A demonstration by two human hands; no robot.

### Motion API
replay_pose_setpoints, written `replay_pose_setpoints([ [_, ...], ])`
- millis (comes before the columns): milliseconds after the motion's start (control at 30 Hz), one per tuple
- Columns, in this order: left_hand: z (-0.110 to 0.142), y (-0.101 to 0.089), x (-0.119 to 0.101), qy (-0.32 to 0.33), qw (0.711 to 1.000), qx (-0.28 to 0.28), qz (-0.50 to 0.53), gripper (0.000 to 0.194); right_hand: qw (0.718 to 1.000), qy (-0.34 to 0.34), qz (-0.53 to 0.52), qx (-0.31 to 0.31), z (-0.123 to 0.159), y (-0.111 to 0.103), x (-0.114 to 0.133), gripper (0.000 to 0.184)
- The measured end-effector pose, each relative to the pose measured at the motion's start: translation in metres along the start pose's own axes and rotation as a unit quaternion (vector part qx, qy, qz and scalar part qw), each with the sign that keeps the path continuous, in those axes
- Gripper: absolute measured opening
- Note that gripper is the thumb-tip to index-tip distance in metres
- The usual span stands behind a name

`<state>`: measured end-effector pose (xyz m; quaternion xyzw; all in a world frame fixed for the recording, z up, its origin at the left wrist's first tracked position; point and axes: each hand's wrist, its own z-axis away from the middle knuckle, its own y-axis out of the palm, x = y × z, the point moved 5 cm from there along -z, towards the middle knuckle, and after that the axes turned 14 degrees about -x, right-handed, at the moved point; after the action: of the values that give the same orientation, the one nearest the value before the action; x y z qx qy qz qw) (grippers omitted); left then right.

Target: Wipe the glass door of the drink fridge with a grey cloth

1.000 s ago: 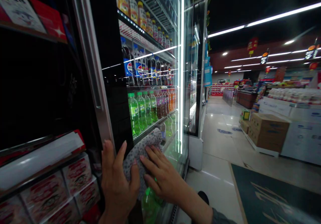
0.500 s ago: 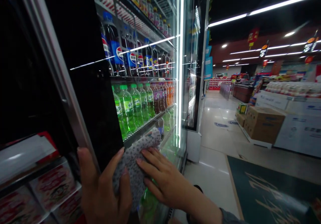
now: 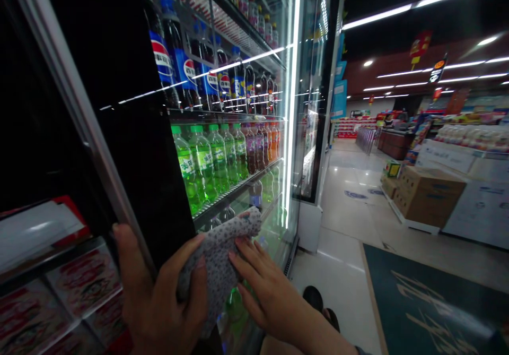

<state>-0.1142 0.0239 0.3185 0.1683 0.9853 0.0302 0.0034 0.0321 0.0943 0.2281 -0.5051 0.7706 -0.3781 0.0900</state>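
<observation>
A grey-white cloth with small dark spots (image 3: 222, 270) is bunched in front of the lower part of a glass-doored drinks cooler. My left hand (image 3: 159, 296) has the cloth's left side between thumb and finger, while another finger points up beside the metal door edge (image 3: 115, 185). From the right, my right hand (image 3: 266, 291) lies over the cloth with its fingers fairly straight, gripping its right side. The cloth's upper edge is folded into a thick roll. Whether it touches the glass I cannot tell. Behind the glass stand green soda bottles (image 3: 202, 158) and cola bottles (image 3: 186, 68).
Red-and-white packages (image 3: 83, 280) stand at the lower left. A bright light strip (image 3: 292, 100) runs up the cooler. To the right are a green mat (image 3: 421, 296), cardboard boxes (image 3: 429, 190) and white cases. A black shoe (image 3: 313, 297) shows below.
The cloth's top has folded over into a roll, and my right hand has shifted slightly right with it. The view has turned a little left, and shoes now show below.
</observation>
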Motion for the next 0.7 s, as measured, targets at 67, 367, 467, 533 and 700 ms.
replay_pose_setpoints([
  [67,0.0013,0.0016,0.0014,-0.010,1.000,0.014,-0.015,0.042,1.000,0.009,-0.002,0.012,0.0019,-0.0018,-0.0002,0.068],
  [367,-0.0027,0.0030,-0.0051,0.033,0.999,-0.003,-0.029,0.027,0.996,0.073,-0.034,0.024,0.0073,-0.0005,0.0040,0.068],
  [467,-0.0030,0.0016,-0.0050,0.042,0.999,-0.005,-0.033,0.025,0.996,0.080,-0.044,0.024,0.0083,0.0006,0.0043,0.068],
  [533,-0.0026,0.0008,-0.0047,0.044,0.998,0.000,-0.034,0.022,0.995,0.083,-0.047,0.029,0.0091,0.0011,0.0042,0.068],
  [700,-0.0020,0.0004,-0.0048,0.039,0.998,0.007,-0.039,0.021,0.994,0.092,-0.050,0.038,0.0098,0.0013,0.0047,0.069],
])
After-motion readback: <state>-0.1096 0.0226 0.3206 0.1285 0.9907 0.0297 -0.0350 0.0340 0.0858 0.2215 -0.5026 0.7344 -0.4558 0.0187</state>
